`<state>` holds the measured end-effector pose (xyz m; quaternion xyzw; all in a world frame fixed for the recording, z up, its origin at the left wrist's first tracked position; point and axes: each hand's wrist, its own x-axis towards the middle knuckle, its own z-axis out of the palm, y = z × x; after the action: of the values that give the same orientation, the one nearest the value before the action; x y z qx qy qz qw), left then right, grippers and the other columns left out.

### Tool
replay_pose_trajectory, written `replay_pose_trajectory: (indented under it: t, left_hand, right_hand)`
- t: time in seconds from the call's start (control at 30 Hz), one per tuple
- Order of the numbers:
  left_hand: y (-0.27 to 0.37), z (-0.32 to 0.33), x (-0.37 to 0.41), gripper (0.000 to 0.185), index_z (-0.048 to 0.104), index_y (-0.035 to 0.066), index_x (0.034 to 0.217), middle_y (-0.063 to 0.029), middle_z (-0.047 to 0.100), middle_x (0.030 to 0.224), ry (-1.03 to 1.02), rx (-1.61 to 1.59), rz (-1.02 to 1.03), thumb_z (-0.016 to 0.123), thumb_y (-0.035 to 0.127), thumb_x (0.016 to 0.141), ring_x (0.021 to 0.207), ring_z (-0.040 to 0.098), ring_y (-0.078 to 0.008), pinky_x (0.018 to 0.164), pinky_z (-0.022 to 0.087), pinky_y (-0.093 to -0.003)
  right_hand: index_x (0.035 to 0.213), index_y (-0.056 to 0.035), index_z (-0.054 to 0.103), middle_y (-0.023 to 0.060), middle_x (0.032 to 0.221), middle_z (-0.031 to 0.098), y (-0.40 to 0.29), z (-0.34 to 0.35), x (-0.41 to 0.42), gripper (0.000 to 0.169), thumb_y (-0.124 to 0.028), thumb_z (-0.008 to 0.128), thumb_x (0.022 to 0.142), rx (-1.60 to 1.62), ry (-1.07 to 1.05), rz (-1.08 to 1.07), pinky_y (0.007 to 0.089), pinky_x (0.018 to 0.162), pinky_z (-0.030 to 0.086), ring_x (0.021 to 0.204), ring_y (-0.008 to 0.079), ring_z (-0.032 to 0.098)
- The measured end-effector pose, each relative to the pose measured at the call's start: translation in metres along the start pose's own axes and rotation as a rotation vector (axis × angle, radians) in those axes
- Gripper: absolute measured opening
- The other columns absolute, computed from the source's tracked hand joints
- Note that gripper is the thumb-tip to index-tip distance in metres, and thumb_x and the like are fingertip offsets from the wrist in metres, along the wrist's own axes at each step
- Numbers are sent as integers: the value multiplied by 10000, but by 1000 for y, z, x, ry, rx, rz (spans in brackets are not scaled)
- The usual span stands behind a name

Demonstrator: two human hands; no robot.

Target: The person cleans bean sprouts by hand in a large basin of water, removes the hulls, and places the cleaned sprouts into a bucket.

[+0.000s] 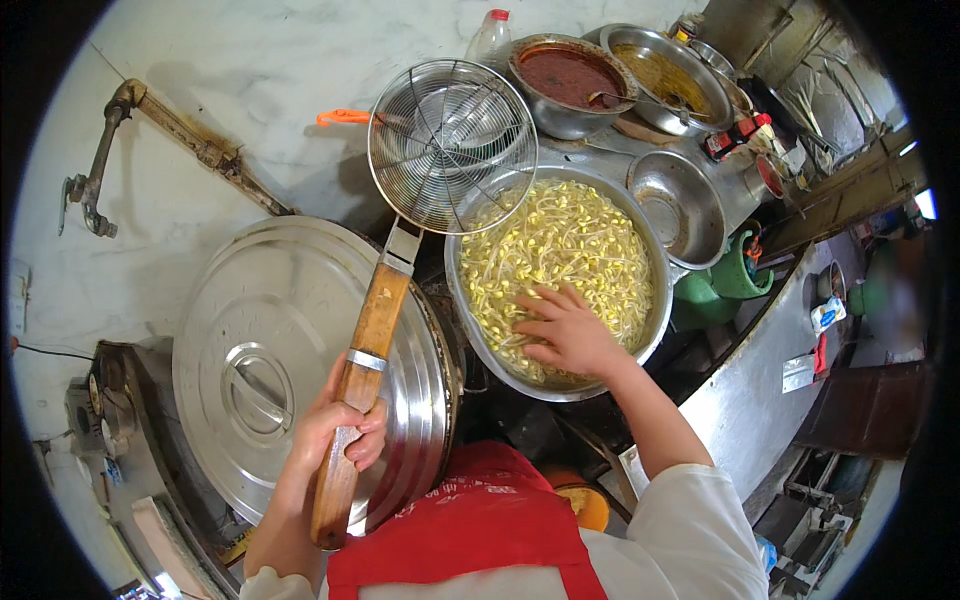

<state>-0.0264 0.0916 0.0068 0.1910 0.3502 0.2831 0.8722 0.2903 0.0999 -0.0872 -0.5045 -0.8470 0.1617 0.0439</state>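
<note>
My left hand (345, 427) grips the wooden handle (379, 315) of a wire spider strainer (442, 146). Nothing lies in its round mesh, which is raised and overlaps the upper left rim of a large steel basin (660, 315). Soybean sprouts (562, 240) with yellow heads fill that basin, apparently in water. On the near part of the sprouts rests my right hand (566, 334), palm down with fingers spread; whether the fingertips hold any sprouts is hidden.
A wide metal lid (247, 300) covers a big pot at left. Beyond the basin stand a pot of red sauce (570, 71), a bowl of yellowish liquid (664, 75) and a steel bowl (679, 206). A pipe tap (94, 172) juts from the wall. At right runs a metal counter (739, 412).
</note>
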Motion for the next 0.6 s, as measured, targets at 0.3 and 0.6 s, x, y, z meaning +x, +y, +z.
replay_pose_trajectory:
  t: [0.3,0.6]
  left_hand:
    - [-1,9,7,655,227,240,1239,-62,323,553,98,66,10,380,26,639,314,317,-124,285,285,-261]
    - [-1,-2,2,704,193,247,1266,-86,355,603,11,-32,-33,371,-1,631,349,345,-136,330,319,-277]
  right_hand:
    - [1225,-212,377,67,1311,285,2,-1,9,480,-422,448,799,-97,217,241,465,1010,128,1230,245,229]
    - [1256,-204,341,91,1339,236,75,14,-7,492,-377,451,808,-160,321,556,439,1004,144,1233,261,215]
